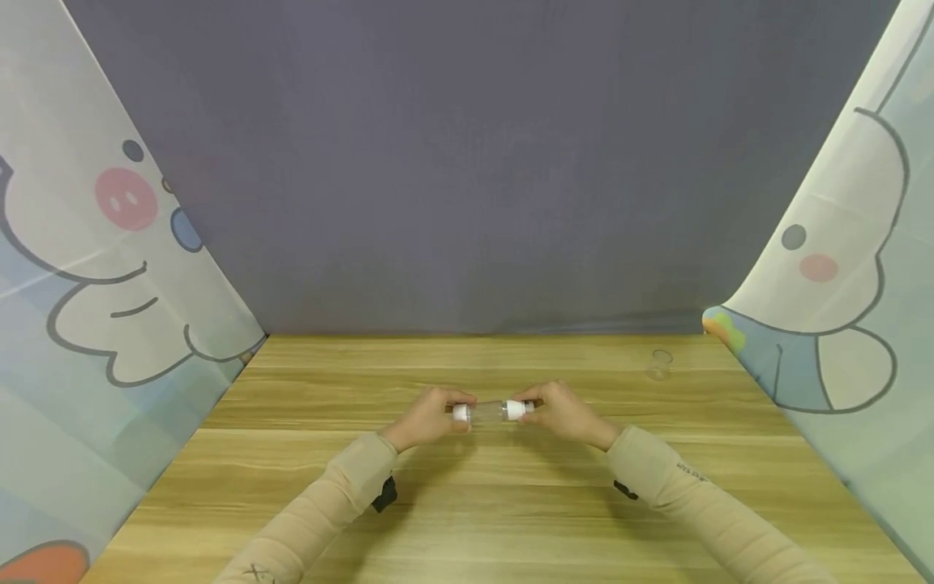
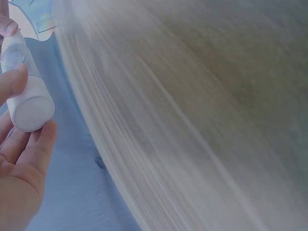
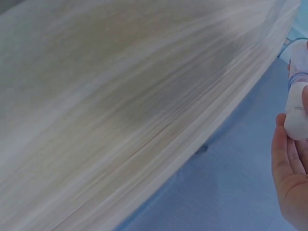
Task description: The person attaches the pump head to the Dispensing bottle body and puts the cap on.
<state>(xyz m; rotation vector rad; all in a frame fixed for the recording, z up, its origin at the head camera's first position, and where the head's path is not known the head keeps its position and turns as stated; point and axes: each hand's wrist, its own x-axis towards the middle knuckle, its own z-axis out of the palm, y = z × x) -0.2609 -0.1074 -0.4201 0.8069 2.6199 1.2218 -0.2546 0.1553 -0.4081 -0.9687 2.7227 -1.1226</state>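
Observation:
A small clear bottle (image 1: 487,414) with white ends lies sideways between the two hands, above the wooden table. My left hand (image 1: 429,418) grips its white end (image 1: 461,412), thumb on one side and fingers on the other. At the opposite end, my right hand (image 1: 567,414) pinches the white top (image 1: 516,410), which has a narrower tip. The left wrist view shows the flat round face of the white end (image 2: 32,111) between thumb and fingertips. In the right wrist view, the white top (image 3: 296,120) sits against the fingers, partly cut off by the frame edge.
A clear, cup-shaped piece (image 1: 660,367) stands at the back right of the wooden table (image 1: 481,519). Behind the table hangs a dark grey curtain (image 1: 467,162). Cartoon-printed sheets, such as the left one (image 1: 80,324), border both sides.

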